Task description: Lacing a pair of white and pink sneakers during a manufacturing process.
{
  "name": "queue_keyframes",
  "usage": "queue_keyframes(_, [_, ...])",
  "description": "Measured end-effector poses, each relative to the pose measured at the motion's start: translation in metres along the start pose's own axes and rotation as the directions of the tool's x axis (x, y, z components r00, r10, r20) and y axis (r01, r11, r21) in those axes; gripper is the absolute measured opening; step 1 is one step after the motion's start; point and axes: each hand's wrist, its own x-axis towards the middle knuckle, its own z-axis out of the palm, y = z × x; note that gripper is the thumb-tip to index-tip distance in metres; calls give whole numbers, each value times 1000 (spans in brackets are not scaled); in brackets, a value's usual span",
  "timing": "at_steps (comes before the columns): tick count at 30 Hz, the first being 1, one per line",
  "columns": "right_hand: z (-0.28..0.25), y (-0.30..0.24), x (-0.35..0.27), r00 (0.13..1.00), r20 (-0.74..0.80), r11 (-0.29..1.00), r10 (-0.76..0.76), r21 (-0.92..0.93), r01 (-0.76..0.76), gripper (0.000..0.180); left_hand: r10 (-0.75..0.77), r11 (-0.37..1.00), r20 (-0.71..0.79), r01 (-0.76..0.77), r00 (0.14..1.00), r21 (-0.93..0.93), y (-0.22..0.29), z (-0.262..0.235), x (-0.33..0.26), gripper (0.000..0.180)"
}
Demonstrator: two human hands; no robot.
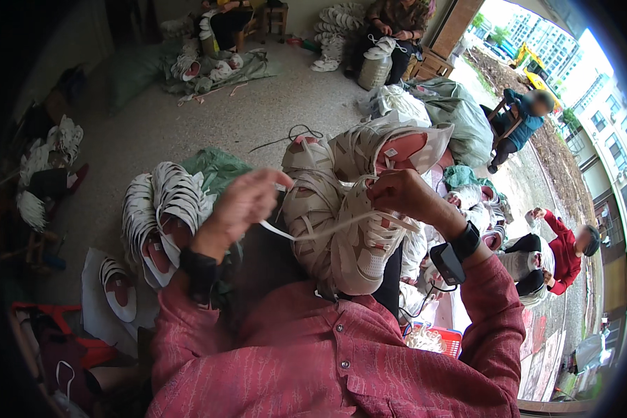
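A white and beige shoe upper [361, 254] rests on my lap, its toe toward me and its front partly laced. A white shoelace [327, 232] runs slack from this upper to my left hand [244, 209], which is raised to its left and slightly blurred, the fingers closed at the lace. My right hand [405, 195] is at the top eyelets with thumb and fingers pinched together, apparently on the lace; its fingertips partly hide the spot. Beside and behind this upper are a stacked row of uppers [306, 202] and another upper with a pink insole [402, 148].
Nested uppers [174, 202] stand at my left, with one upper [118, 289] on a white sheet. A red basket [453, 341] holds laces at my right. Green sacks [460, 115] and more uppers lie beyond. Several people sit around, one in red [568, 244] at the right.
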Motion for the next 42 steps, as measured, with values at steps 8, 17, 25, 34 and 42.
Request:
queue_keyframes(8, [-1, 1, 4, 998, 58, 998, -1, 56, -2, 13, -216, 864, 193, 95, 957, 495, -39, 66, 66, 34])
queue_keyframes(17, [8, 13, -5, 998, -46, 994, -39, 105, 44, 14, -454, 844, 175, 358, 874, 400, -43, 66, 86, 34])
queue_keyframes(25, [9, 10, -5, 996, -47, 995, -79, 64, 82, 11, -469, 802, 131, 358, 873, 478, -38, 73, 92, 36])
queue_keyframes(34, [13, 7, -5, 996, -60, 996, -72, 53, 75, 14, -560, 758, 155, 429, 814, 491, -32, 71, 109, 36])
queue_keyframes(42, [11, 11, -7, 997, -81, 993, -19, 113, 28, 15, -465, 688, 27, 342, 885, 640, -34, 71, 97, 36])
